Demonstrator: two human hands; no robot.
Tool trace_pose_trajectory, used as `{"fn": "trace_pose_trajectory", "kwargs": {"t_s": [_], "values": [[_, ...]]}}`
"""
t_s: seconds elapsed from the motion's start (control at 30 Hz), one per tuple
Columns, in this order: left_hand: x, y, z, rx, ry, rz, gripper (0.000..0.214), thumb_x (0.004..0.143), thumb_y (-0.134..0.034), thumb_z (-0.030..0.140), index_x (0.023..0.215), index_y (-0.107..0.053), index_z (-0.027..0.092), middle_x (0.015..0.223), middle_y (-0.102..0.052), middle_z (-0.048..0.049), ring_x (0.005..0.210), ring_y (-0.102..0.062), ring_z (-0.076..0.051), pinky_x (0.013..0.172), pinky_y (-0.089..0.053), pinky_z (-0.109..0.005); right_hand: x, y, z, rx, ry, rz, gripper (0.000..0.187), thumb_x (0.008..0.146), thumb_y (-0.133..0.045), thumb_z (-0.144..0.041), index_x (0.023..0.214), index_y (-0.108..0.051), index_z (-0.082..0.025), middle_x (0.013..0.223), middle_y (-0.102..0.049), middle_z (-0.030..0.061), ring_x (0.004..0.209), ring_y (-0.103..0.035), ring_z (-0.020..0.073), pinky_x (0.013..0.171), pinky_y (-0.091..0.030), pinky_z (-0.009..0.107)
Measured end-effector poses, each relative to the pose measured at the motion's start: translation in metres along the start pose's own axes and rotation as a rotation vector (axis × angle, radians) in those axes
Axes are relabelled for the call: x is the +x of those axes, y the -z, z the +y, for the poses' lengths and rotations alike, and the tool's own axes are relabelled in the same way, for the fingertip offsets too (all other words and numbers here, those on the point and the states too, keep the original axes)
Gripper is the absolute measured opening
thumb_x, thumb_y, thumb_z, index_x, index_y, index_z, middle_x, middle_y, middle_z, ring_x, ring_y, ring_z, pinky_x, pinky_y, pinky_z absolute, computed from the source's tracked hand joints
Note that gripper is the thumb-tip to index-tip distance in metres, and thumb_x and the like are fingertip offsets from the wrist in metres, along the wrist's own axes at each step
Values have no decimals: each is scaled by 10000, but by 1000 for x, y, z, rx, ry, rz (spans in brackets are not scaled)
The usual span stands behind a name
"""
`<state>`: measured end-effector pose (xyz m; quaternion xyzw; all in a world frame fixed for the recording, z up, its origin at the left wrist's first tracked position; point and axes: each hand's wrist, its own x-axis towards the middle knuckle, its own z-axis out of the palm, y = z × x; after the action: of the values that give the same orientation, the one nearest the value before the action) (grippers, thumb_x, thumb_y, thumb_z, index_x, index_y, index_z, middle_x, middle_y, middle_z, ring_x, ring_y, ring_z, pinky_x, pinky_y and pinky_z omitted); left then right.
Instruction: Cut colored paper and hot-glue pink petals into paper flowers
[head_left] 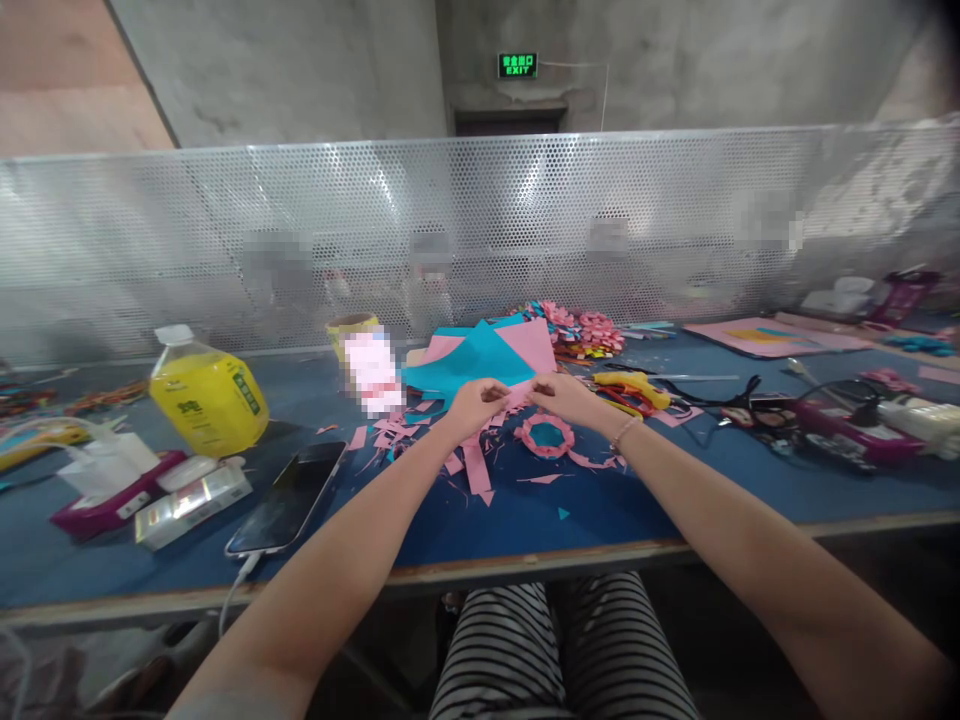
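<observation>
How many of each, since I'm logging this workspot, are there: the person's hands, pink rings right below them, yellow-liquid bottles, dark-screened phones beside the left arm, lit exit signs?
Hands: 2 (left hand, right hand)
Pink ring: 1
Yellow-liquid bottle: 1
Dark-screened phone: 1
Exit sign: 1
Total: 6

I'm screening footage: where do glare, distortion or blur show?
Head view: glare and blocky pixelation on perforated silver metal partition; clear plastic bottle of yellow liquid leaning, likely wide-angle distortion; bare left hand and bare right hand slightly soft.
</observation>
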<state>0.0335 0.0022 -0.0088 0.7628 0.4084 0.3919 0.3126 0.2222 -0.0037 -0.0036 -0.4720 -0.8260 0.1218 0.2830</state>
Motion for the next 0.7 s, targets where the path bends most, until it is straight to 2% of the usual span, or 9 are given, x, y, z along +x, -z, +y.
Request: {"fn": "trace_pose_trajectory", "kwargs": {"t_s": [0.1,0.2,0.33,0.4,0.57,0.7], "values": [[2,2,1,53,-11,36,127,699,-554,210,798,-612,156,770,-663,-53,717,-618,-166,697,-494,-301,-1,3,-1,-20,-3,29,162,776,-437,-230,694,-550,-148,593,-541,-13,566,-468,101,543,-302,212],[4,8,-4,252,2,102,137,712,-526,176,796,-632,164,845,-673,-73,799,-616,-182,762,-477,-307,-2,5,0,-14,-3,51,167,771,-419,-217,687,-549,-154,613,-565,-2,572,-468,106,550,-293,217],[4,16,-18,645,53,19,236,653,-484,66,772,-665,159,891,-675,-97,888,-599,-226,802,-455,-324,-2,8,1,-13,-38,55,182,782,-381,-200,687,-530,-159,648,-584,14,591,-484,115,555,-291,220],[5,20,-23,750,104,-30,301,627,-461,34,804,-672,159,933,-672,-96,921,-590,-232,809,-447,-317,-2,8,2,-44,-37,62,167,778,-376,-181,682,-512,-161,653,-581,17,602,-483,117,553,-285,219],[7,30,-20,688,212,-182,334,637,-425,19,827,-666,148,961,-674,-73,895,-599,-186,784,-440,-258,-1,8,6,-120,1,92,151,774,-382,-163,664,-485,-161,683,-581,29,635,-483,120,555,-272,217],[5,39,-9,631,243,-312,379,567,-443,5,854,-652,139,991,-664,-79,920,-585,-201,747,-433,-249,-1,7,8,-143,9,93,157,778,-376,-159,663,-482,-161,704,-589,37,641,-484,118,555,-265,219]]}}
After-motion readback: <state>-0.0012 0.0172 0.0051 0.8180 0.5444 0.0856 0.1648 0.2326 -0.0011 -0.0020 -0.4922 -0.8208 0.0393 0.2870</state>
